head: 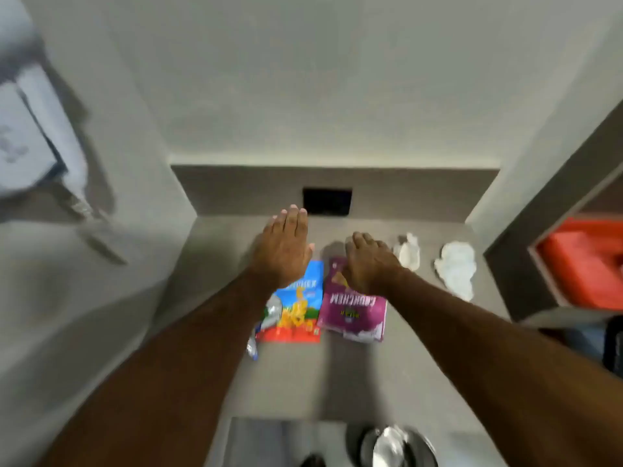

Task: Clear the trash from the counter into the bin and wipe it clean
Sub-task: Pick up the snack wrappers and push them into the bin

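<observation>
Two snack bags lie side by side on the grey counter (354,372): a blue and red one (296,311) on the left, a purple one (354,313) on the right. My left hand (285,247) hovers flat over the top of the blue bag with fingers stretched forward. The fingers of my right hand (369,261) curl down onto the top edge of the purple bag. A silvery wrapper (269,313) peeks out beside the blue bag. Two crumpled white tissues (409,251) (455,267) lie to the right of my right hand. A round bin (392,444) shows at the bottom edge.
The counter sits in a narrow niche between grey walls, with a dark socket plate (327,201) on the back wall. An open shelf unit with an orange-red box (586,264) stands at the right. The picture is blurred by motion.
</observation>
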`<act>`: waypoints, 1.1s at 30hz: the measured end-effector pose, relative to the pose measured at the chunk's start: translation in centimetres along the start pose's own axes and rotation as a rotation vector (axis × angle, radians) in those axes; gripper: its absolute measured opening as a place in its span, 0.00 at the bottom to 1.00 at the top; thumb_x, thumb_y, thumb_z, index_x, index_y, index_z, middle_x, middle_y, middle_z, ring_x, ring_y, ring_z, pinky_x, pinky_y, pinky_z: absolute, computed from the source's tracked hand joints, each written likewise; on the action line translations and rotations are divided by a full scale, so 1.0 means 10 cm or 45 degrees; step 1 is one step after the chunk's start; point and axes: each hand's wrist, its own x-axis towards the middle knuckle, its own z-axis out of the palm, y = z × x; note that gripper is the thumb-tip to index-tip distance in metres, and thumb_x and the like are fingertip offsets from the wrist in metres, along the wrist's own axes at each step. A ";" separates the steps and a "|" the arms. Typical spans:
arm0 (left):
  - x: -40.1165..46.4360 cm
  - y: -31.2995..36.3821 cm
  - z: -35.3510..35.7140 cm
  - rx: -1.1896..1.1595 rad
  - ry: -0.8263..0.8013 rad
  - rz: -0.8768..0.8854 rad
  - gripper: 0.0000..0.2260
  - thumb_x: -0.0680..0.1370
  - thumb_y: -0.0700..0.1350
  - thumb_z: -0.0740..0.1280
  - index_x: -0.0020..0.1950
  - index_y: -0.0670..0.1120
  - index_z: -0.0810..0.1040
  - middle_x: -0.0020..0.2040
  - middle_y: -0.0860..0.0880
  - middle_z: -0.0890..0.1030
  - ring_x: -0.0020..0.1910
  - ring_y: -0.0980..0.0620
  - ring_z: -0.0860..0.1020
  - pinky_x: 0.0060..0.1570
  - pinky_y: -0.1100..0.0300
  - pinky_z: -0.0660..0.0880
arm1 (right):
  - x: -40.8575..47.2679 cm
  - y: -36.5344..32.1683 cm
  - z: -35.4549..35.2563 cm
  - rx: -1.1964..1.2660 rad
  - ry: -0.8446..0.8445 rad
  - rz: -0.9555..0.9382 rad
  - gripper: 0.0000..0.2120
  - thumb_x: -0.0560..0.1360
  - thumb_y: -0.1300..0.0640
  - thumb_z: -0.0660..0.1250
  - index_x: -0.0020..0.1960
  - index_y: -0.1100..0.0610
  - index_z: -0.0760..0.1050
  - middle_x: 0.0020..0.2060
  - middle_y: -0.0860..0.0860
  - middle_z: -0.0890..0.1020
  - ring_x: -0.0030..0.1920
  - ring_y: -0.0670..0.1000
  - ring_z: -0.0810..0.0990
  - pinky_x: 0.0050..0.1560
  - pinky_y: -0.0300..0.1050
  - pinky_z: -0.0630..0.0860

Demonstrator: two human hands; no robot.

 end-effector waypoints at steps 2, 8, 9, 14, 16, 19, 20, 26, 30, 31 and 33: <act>-0.05 -0.05 0.38 -0.043 -0.127 0.105 0.30 0.76 0.54 0.58 0.72 0.36 0.68 0.66 0.32 0.75 0.57 0.33 0.79 0.53 0.43 0.79 | 0.03 -0.01 0.32 0.006 -0.271 -0.015 0.33 0.74 0.43 0.62 0.73 0.60 0.61 0.68 0.62 0.70 0.65 0.64 0.72 0.62 0.57 0.73; -0.25 -0.03 0.85 0.056 -0.390 0.178 0.22 0.74 0.52 0.66 0.67 0.50 0.74 0.62 0.40 0.77 0.56 0.35 0.78 0.51 0.48 0.78 | 0.01 -0.06 0.84 -0.009 -0.380 -0.086 0.27 0.72 0.42 0.64 0.69 0.43 0.65 0.61 0.60 0.75 0.59 0.64 0.74 0.61 0.60 0.73; -0.24 -0.02 0.86 0.054 -0.350 0.197 0.18 0.74 0.50 0.65 0.64 0.50 0.76 0.58 0.41 0.78 0.54 0.35 0.79 0.48 0.49 0.78 | 0.01 -0.07 0.78 0.046 -0.380 -0.076 0.24 0.72 0.43 0.64 0.67 0.41 0.67 0.60 0.59 0.75 0.57 0.65 0.75 0.59 0.59 0.74; -0.34 0.04 0.81 -0.096 -0.242 0.176 0.17 0.72 0.51 0.63 0.56 0.47 0.81 0.56 0.42 0.82 0.52 0.36 0.82 0.49 0.46 0.80 | -0.10 -0.16 0.69 -0.025 -0.280 -0.132 0.16 0.75 0.49 0.66 0.61 0.53 0.78 0.59 0.59 0.78 0.55 0.63 0.80 0.53 0.51 0.77; -0.43 0.06 0.69 -0.225 -0.160 0.160 0.26 0.70 0.60 0.58 0.54 0.44 0.83 0.55 0.40 0.84 0.53 0.37 0.82 0.52 0.44 0.80 | -0.20 -0.18 0.64 0.099 -0.138 -0.126 0.14 0.74 0.48 0.67 0.55 0.54 0.80 0.53 0.58 0.82 0.50 0.62 0.82 0.50 0.49 0.79; -0.68 0.21 0.40 -0.206 0.025 0.136 0.26 0.76 0.61 0.56 0.52 0.42 0.82 0.47 0.38 0.83 0.45 0.36 0.82 0.42 0.47 0.81 | -0.58 -0.13 0.46 0.495 0.240 -0.098 0.08 0.68 0.54 0.74 0.45 0.55 0.83 0.41 0.57 0.85 0.41 0.59 0.84 0.41 0.45 0.75; -0.83 0.31 0.29 -0.243 0.126 0.108 0.24 0.78 0.57 0.55 0.51 0.40 0.82 0.45 0.37 0.83 0.42 0.35 0.82 0.41 0.47 0.80 | -0.81 -0.12 0.39 0.582 0.371 -0.091 0.06 0.67 0.56 0.73 0.43 0.56 0.82 0.39 0.57 0.84 0.39 0.59 0.82 0.38 0.45 0.71; -2.24 1.35 0.09 -0.769 0.131 0.251 0.17 0.78 0.49 0.60 0.49 0.43 0.86 0.48 0.45 0.85 0.47 0.54 0.79 0.53 0.73 0.70 | -2.87 -0.21 0.72 0.973 0.574 0.145 0.14 0.74 0.64 0.61 0.56 0.53 0.78 0.55 0.52 0.83 0.54 0.54 0.81 0.50 0.44 0.79; -2.70 2.22 0.75 -1.051 -0.271 0.221 0.09 0.72 0.45 0.65 0.49 0.54 0.81 0.46 0.58 0.84 0.42 0.65 0.81 0.42 0.74 0.74 | -3.99 0.07 1.70 1.396 0.464 0.658 0.15 0.66 0.67 0.69 0.44 0.49 0.78 0.49 0.42 0.82 0.45 0.52 0.83 0.42 0.46 0.78; -2.74 2.39 1.04 -1.049 -0.386 0.233 0.10 0.72 0.43 0.65 0.49 0.53 0.81 0.45 0.56 0.84 0.42 0.62 0.81 0.42 0.73 0.74 | -4.18 0.15 1.99 1.486 0.437 0.783 0.11 0.66 0.65 0.68 0.42 0.50 0.76 0.45 0.44 0.82 0.41 0.52 0.82 0.38 0.44 0.77; -2.74 2.67 1.71 -1.001 -0.611 0.187 0.11 0.71 0.39 0.66 0.50 0.50 0.81 0.42 0.50 0.85 0.41 0.53 0.83 0.42 0.68 0.74 | -4.39 0.27 2.59 1.625 0.378 1.030 0.11 0.67 0.68 0.65 0.39 0.52 0.73 0.38 0.49 0.80 0.37 0.54 0.79 0.38 0.44 0.75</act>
